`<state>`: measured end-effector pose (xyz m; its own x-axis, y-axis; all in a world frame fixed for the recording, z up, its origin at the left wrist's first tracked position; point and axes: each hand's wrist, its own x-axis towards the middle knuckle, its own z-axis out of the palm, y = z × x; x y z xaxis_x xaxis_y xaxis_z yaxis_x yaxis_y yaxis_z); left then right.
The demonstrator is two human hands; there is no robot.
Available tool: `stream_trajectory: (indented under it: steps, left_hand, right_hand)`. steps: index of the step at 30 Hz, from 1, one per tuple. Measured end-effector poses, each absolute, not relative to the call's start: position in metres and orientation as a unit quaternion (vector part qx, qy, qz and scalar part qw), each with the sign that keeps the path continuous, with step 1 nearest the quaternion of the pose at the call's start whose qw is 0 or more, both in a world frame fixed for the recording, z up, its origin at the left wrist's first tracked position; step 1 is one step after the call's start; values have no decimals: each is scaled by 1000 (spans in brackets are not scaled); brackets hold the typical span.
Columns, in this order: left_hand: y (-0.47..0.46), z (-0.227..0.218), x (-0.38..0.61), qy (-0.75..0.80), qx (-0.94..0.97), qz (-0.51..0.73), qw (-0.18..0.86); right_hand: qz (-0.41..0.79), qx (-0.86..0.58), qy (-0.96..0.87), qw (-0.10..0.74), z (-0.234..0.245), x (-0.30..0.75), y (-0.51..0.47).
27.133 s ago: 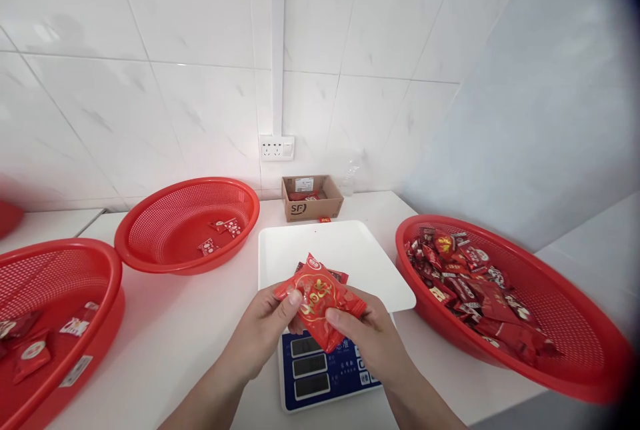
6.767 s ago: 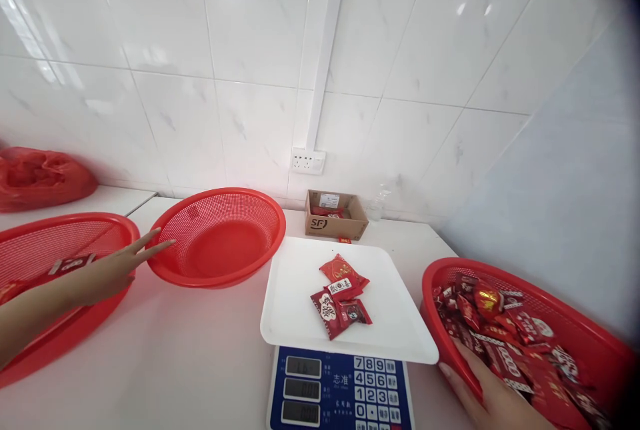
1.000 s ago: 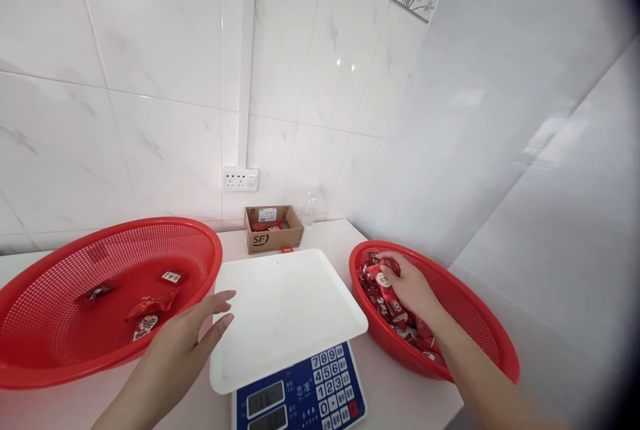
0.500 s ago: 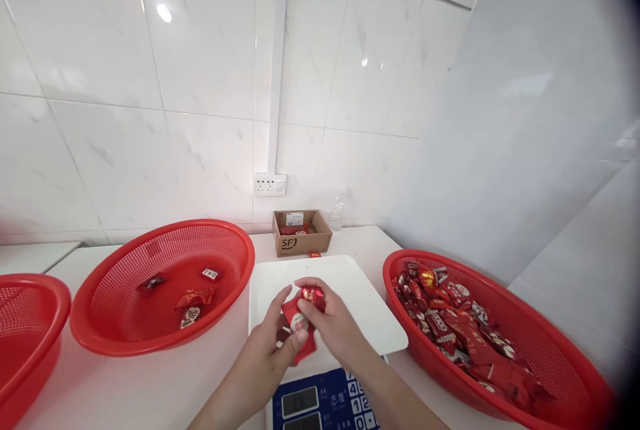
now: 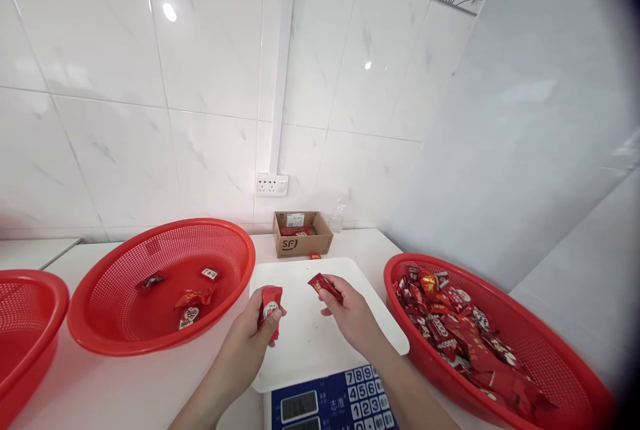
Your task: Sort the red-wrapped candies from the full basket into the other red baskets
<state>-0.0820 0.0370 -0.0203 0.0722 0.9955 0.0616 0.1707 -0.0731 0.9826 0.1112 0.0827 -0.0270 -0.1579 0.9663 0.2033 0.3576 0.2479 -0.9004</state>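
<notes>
A red packet with a white label [image 5: 271, 309] stands upright in the left hand [image 5: 249, 329], pinched between thumb and fingers, its top end clear above the thumb. A smaller dark-red packet [image 5: 320, 282] is pinched in the right hand's [image 5: 350, 313] fingertips, its free end pointing left. Both are above the white scale pan [image 5: 300, 363], between two red baskets holding packets. Half a second ago the hands met around the packets; now they are apart, one packet in each.

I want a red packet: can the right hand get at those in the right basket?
Probably yes: the packets lie uncovered in the open basket, nothing blocking the right hand, though it holds another packet.
</notes>
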Motion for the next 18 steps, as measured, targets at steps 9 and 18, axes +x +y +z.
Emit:
stream_trajectory:
  steps: [9, 18]
  left_hand:
    - [36, -13, -85, 530, 625, 364, 444]
    - [19, -6, -79, 480, 727, 194, 450]
  right_hand:
    - [198, -548, -718, 381, -33, 119, 75]
    - [348, -448, -764, 307, -22, 109, 21]
